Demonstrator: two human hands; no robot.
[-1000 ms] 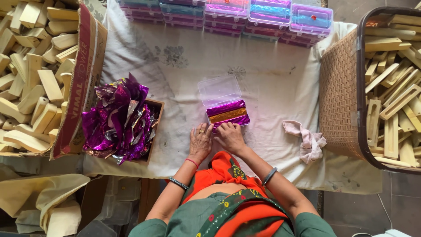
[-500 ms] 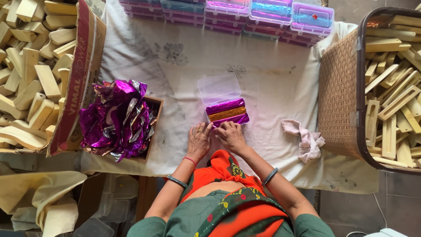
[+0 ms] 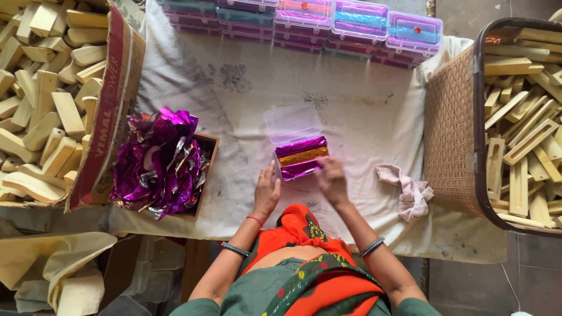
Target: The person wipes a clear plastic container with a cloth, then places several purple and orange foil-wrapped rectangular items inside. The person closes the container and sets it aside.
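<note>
Head view, going left to right. Far left, a cardboard carton [image 3: 111, 105] lies tipped open, full of pale wooden blocks [image 3: 47, 99], probably so you can grab stock from the side. Next to it a small brown box [image 3: 206, 169] holds a heap of crumpled purple foil wrappers [image 3: 158, 161], spilling over its rim, within reach of your left arm.

Your left hand [image 3: 267, 192] rests on the white cloth [image 3: 363, 117], fingers loosely together and extended, just beside the lower left corner of the clear plastic case [image 3: 300, 158]; I cannot tell whether the fingertips touch the case. It holds nothing. The case sits mid-cloth right in front of you, its clear lid [image 3: 291, 122] flipped back away from you so the inside stays open. Inside lie foil-wrapped pieces [image 3: 302, 157] in rows, purple, gold, purple, filling it edge to edge.

Your right hand [image 3: 332, 180] is blurred, fingers bent at the lower right edge of the case, seemingly pressing or steadying the near purple row; grip not readable.

Right of that, a crumpled pinkish rag [image 3: 410, 190] lies on the cloth. Along the far edge, closed filled cases [image 3: 357, 20] stand stacked in a row, out of the working spot. Far right, a brown woven basket [image 3: 448, 129] holds flat wooden frames [image 3: 521, 123].
</note>
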